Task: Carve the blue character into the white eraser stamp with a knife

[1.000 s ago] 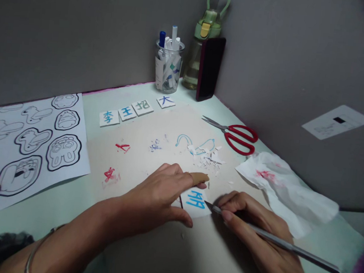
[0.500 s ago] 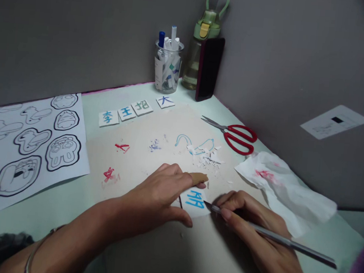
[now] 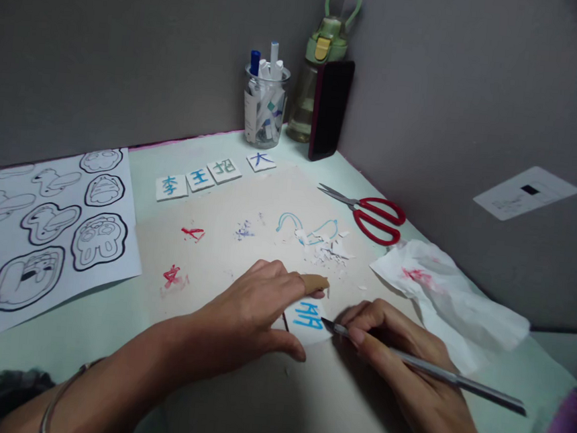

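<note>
My right hand (image 3: 388, 350) is closed in a pen grip around a silver craft knife (image 3: 441, 373). The blade tip touches the right edge of blue character strokes on a small white tile (image 3: 314, 333). My left hand (image 3: 261, 302) braces this tile from the left, thumb below and bandaged index finger above it, hiding its left part. A dark line crosses the tile near the thumb. Beneath lies a beige board (image 3: 235, 367). White shavings (image 3: 333, 251) are scattered beyond my left fingertips, over a blue outline drawn on the board.
Four-sided lettered tiles (image 3: 223, 170) line the back. Red-handled scissors (image 3: 376, 217) and a red-stained tissue (image 3: 453, 298) lie right. A cup of markers (image 3: 265, 106), green bottle (image 3: 303, 100) and upright phone (image 3: 332, 109) stand in the corner. Left is a printed sheet (image 3: 106, 281).
The knife's rear end has shifted slightly left and its tip sits a little further left on the tile. My left hand stays in place; the whole view has shifted slightly.
</note>
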{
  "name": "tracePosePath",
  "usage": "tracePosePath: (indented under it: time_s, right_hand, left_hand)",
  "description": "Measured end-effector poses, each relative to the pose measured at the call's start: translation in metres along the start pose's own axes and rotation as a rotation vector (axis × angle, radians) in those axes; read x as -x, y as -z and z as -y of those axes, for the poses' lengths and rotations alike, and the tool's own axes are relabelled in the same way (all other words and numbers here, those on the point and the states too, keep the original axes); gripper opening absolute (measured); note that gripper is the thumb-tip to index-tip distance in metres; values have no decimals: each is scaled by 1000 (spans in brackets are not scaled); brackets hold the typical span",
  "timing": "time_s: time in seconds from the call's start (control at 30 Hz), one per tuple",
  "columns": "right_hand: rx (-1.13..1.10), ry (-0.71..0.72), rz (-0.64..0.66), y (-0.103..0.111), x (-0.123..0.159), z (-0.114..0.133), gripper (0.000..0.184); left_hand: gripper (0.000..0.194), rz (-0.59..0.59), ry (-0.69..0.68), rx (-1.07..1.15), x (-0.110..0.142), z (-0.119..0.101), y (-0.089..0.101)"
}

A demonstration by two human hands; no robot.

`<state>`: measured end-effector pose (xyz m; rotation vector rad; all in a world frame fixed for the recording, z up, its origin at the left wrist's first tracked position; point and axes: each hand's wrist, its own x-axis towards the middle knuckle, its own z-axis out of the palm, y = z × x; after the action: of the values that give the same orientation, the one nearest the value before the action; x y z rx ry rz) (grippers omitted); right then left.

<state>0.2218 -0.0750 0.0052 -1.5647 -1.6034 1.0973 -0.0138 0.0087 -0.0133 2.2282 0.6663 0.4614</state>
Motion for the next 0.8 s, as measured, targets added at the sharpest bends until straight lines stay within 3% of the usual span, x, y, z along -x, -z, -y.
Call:
tracePosePath:
  time_s: [0.4, 0.8]
  right_hand:
    - [-40, -22, -8, -1, 1, -1, 26]
    - [-56, 66, -106, -6, 2, 2, 24]
  left_hand:
    - [86, -64, -14, -27, -1, -4, -10]
    - [92, -65, 42, -20, -1, -8, -10]
